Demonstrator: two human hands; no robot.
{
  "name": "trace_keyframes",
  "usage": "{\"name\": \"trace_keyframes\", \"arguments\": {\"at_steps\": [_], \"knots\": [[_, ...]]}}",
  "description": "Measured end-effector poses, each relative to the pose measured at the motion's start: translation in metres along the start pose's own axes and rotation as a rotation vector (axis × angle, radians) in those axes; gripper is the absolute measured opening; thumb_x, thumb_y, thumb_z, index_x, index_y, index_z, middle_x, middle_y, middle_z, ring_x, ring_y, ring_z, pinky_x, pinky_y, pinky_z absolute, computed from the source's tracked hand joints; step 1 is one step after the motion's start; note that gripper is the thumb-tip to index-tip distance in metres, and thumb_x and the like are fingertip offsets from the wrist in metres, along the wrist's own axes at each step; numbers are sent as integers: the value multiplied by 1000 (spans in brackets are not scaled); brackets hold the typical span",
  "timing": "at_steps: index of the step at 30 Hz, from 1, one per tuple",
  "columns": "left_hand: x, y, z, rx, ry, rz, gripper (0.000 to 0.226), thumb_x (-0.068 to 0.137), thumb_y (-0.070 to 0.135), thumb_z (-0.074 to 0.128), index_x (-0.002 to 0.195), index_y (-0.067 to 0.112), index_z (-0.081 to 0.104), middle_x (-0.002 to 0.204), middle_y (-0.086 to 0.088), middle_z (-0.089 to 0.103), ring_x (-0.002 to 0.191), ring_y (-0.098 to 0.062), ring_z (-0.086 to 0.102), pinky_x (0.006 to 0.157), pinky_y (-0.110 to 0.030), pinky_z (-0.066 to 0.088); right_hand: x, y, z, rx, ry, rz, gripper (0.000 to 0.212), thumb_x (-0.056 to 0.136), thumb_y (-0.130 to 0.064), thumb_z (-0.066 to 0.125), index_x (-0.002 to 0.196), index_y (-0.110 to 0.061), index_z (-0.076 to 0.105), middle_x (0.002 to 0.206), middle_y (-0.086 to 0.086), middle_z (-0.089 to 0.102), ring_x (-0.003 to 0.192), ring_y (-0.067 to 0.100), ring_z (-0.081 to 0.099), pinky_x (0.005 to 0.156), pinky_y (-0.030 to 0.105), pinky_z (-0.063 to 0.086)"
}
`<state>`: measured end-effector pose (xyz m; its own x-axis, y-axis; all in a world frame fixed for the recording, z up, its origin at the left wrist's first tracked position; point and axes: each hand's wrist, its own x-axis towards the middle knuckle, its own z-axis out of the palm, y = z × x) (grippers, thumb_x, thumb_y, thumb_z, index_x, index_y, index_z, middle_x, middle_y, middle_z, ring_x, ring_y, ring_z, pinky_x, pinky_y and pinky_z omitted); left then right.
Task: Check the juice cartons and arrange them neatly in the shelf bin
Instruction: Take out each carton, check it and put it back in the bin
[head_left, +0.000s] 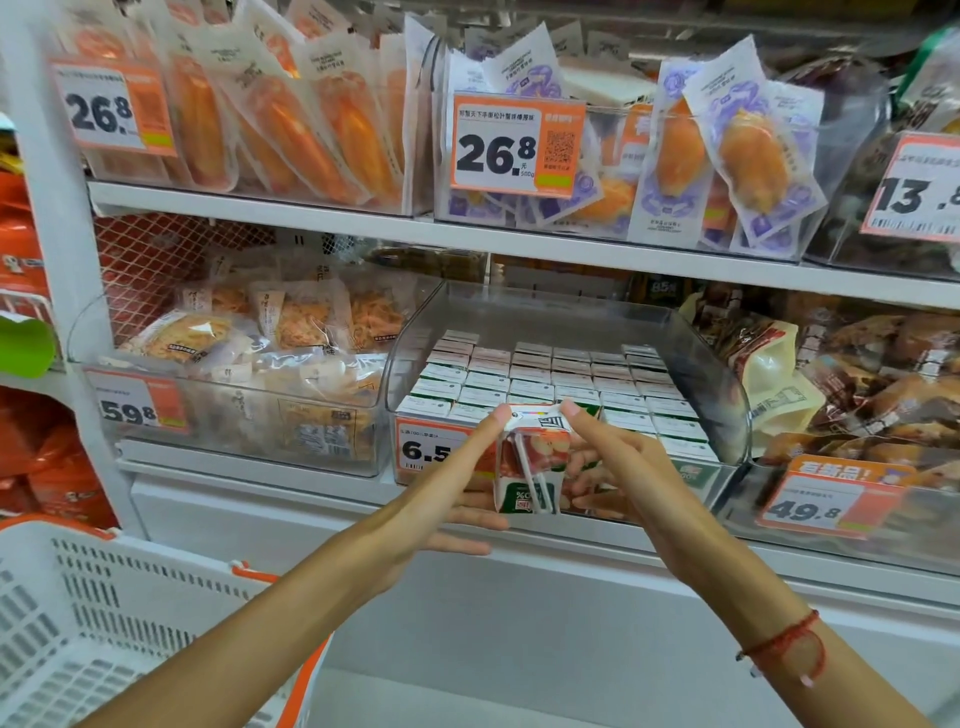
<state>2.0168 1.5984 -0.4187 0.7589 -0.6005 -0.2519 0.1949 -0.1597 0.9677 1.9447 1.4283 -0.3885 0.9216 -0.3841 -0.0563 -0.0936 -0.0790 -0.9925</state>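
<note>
A small juice carton (530, 462) with apple pictures and a white straw on its side hangs in front of the clear shelf bin (727, 400), turned upside down. My left hand (457, 488) holds it from the left, forefinger on its top edge. My right hand (618, 467) holds it from the right, forefinger on the top and the other fingers behind it. Inside the bin, several rows of juice cartons (550, 379) stand packed together, white tops up. A 6.5 price tag (426, 449) hangs on the bin's front.
A white and orange shopping basket (104, 623) sits at the lower left under my left arm. Bins of packaged snacks (291, 332) flank the juice bin on both sides. An upper shelf (467, 239) with bagged foods and price tags runs above.
</note>
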Motion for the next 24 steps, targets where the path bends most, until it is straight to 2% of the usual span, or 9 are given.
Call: {"name": "trace_keyframes", "arguments": {"at_steps": [3,6,9,12,15,17,19,22,24], "knots": [[-1,3,2,-8,16,43,78,45,95,55,104,44,60,99,6,72,82,-7,73,61,-25,58,0,0,-1,-36,-28,-5,52,76,-64,63,92,-16,71,67,7,64,54,11,59,55,20,52],[-2,5,5,6,76,221,55,52,88,60,85,46,72,99,13,74,90,-3,71,72,-23,58,-1,-4,-2,24,-125,6,58,73,-66,61,106,-18,65,74,8,72,57,13,64,55,21,52],[-3,7,7,59,238,434,65,50,76,70,101,37,70,100,20,72,98,1,66,92,-29,54,0,-8,-2,140,-193,36,58,71,-62,61,107,-18,67,84,8,76,69,16,72,59,22,56],[-8,8,8,262,319,594,90,47,67,82,128,45,49,121,26,59,111,5,56,87,-14,50,-1,-5,-1,123,-192,-14,39,84,-52,59,102,-19,72,92,5,77,81,16,74,65,23,58],[-9,5,12,417,300,706,94,56,46,90,133,52,37,131,30,47,120,7,46,91,-10,45,-6,0,1,90,-192,-110,30,87,-39,64,110,-21,71,101,3,75,90,18,73,67,20,56],[-7,4,14,361,252,707,90,61,35,91,131,53,37,130,32,47,121,6,48,92,-11,45,-8,1,1,94,-163,-150,31,86,-34,66,114,-21,69,101,2,75,88,16,73,66,20,56],[-7,5,14,175,169,667,79,63,34,89,126,50,44,126,32,53,118,5,54,90,-12,49,-7,2,0,89,-126,-198,33,86,-30,68,117,-20,68,103,0,75,88,14,73,66,20,56],[-3,8,14,-103,101,567,56,74,37,81,123,33,53,121,13,66,104,-5,67,79,-18,55,-6,2,-2,73,-63,-263,40,80,-27,74,119,-22,67,108,-3,73,91,10,71,66,19,55],[-1,8,13,-164,71,492,52,77,39,71,125,26,56,112,4,73,100,-10,70,76,-20,56,-6,3,-4,41,-25,-300,48,69,-32,79,116,-27,67,105,-5,73,88,10,72,64,20,56]]}}
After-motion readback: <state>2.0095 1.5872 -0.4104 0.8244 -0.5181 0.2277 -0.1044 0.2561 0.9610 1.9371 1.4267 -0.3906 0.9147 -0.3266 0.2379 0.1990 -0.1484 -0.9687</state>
